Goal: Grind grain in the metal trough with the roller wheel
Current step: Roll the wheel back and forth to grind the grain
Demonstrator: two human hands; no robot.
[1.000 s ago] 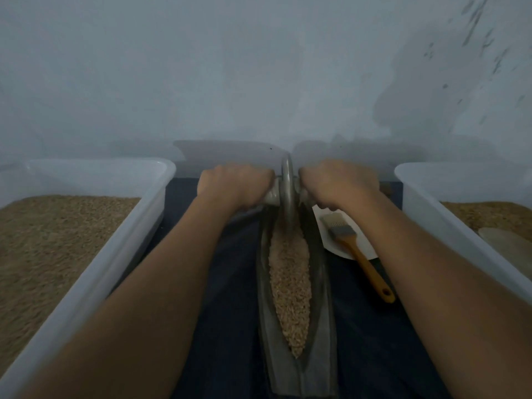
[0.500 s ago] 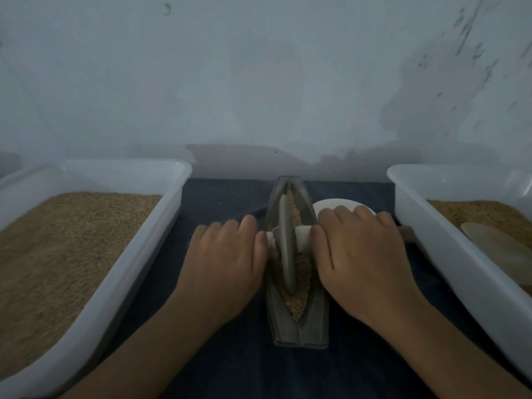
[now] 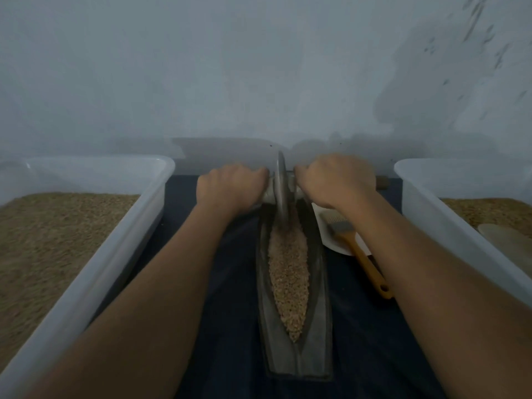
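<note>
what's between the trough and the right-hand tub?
In the head view, a white plate with a yellow-handled brush across it lies on dark cloth between the metal trough and the right tub.

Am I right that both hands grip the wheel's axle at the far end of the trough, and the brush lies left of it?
Not quite. In the head view both hands do grip the axle of the wheel at the far end of the trough, but the brush lies right of it, its head on a white plate.

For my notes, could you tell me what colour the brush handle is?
The brush handle is orange-yellow, seen in the head view.
</note>
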